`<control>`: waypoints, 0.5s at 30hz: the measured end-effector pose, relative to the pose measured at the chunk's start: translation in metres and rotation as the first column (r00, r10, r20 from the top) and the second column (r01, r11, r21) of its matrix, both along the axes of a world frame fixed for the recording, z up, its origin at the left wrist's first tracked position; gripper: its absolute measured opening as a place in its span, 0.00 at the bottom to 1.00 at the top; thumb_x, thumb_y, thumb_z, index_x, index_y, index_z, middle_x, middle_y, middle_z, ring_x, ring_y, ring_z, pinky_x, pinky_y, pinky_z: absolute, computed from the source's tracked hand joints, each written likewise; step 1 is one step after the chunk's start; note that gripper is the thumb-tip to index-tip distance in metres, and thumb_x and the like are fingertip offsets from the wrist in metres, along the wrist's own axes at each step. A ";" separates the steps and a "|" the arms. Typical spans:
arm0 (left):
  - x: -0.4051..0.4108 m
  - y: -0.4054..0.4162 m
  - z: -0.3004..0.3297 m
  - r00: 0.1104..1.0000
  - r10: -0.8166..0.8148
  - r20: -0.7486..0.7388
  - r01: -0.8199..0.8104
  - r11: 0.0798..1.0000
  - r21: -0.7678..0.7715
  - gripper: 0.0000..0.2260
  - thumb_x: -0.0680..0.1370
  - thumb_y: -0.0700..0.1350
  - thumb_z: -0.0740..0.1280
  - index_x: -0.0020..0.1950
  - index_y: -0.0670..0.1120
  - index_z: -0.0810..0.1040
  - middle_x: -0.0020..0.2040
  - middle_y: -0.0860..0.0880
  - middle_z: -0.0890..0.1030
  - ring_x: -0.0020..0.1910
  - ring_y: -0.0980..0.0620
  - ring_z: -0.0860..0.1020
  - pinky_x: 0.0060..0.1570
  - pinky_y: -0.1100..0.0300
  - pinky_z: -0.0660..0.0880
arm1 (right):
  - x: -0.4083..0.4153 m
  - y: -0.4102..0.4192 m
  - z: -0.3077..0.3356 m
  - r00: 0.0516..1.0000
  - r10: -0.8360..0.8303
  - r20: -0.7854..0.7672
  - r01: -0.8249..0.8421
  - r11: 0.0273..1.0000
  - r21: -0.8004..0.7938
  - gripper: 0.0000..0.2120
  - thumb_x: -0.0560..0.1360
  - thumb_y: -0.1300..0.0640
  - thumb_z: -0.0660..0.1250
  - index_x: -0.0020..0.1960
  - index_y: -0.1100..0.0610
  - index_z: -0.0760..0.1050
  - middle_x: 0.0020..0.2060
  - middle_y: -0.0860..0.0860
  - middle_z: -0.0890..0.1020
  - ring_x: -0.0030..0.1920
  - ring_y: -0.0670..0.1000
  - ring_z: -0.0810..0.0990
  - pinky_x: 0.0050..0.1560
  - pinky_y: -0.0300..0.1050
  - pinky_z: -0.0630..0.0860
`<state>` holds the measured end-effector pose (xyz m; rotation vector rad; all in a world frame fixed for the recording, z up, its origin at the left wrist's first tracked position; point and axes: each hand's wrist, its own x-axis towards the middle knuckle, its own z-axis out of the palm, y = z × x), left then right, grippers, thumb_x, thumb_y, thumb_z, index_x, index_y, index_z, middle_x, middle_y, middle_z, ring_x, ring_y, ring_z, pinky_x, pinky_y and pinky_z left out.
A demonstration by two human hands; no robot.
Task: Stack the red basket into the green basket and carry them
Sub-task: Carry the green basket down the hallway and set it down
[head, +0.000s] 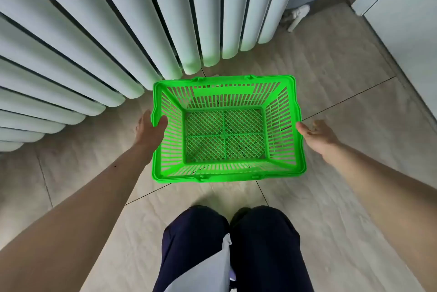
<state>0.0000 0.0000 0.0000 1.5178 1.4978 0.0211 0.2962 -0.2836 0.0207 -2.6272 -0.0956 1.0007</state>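
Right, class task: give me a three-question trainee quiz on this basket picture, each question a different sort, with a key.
1. True or false: the green basket is empty.
2. Which hand has its thumb hooked over the rim: A left hand, B right hand?
3. Fill in: behind the basket stands a white ____.

Key: 1 true. 2 A. 3 radiator.

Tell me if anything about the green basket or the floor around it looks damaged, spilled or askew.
Nothing stands out. The green basket looks intact and empty, held level above the tiled floor with the left hand and right hand on opposite rims. No red basket is in view.
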 end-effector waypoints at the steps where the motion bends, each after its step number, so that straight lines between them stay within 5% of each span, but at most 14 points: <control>1: -0.002 0.003 -0.012 0.999 -0.005 -0.044 0.008 0.999 0.053 0.32 0.77 0.58 0.62 0.77 0.49 0.57 0.77 0.45 0.61 0.75 0.44 0.61 0.72 0.45 0.60 | 0.001 0.001 -0.008 1.000 0.008 0.012 -0.008 1.000 -0.003 0.33 0.77 0.41 0.61 0.70 0.66 0.65 0.69 0.64 0.70 0.68 0.62 0.70 0.61 0.48 0.68; 3: 0.000 0.006 -0.026 0.994 0.009 -0.111 0.002 0.994 0.105 0.33 0.78 0.56 0.62 0.78 0.45 0.55 0.77 0.43 0.59 0.76 0.42 0.59 0.72 0.47 0.60 | 0.008 0.000 -0.029 0.998 0.033 0.046 -0.033 0.999 0.004 0.24 0.78 0.42 0.60 0.54 0.65 0.73 0.53 0.65 0.78 0.55 0.61 0.76 0.47 0.49 0.68; 6: 0.002 0.007 -0.044 0.990 0.048 -0.129 -0.037 0.995 0.089 0.31 0.79 0.55 0.62 0.77 0.43 0.57 0.74 0.40 0.66 0.71 0.41 0.66 0.65 0.50 0.65 | 0.011 0.003 -0.048 0.999 0.023 0.030 -0.024 1.000 0.017 0.22 0.78 0.44 0.61 0.33 0.59 0.67 0.33 0.59 0.73 0.39 0.57 0.73 0.33 0.49 0.61; 10: 0.000 0.017 -0.067 0.988 0.119 -0.095 -0.109 0.988 0.111 0.20 0.78 0.53 0.62 0.61 0.39 0.74 0.51 0.37 0.77 0.52 0.39 0.77 0.45 0.53 0.68 | 0.016 0.004 -0.065 0.999 -0.038 0.010 0.037 0.998 0.043 0.24 0.78 0.45 0.61 0.51 0.67 0.80 0.48 0.64 0.82 0.50 0.63 0.81 0.43 0.46 0.70; 15: -0.003 0.021 -0.071 0.986 0.079 -0.145 -0.057 0.988 0.147 0.15 0.78 0.49 0.62 0.57 0.38 0.76 0.45 0.37 0.77 0.45 0.37 0.77 0.43 0.48 0.72 | 0.018 0.001 -0.067 0.997 -0.073 -0.003 0.073 0.994 0.082 0.16 0.75 0.51 0.69 0.56 0.61 0.80 0.53 0.60 0.83 0.53 0.60 0.82 0.55 0.50 0.77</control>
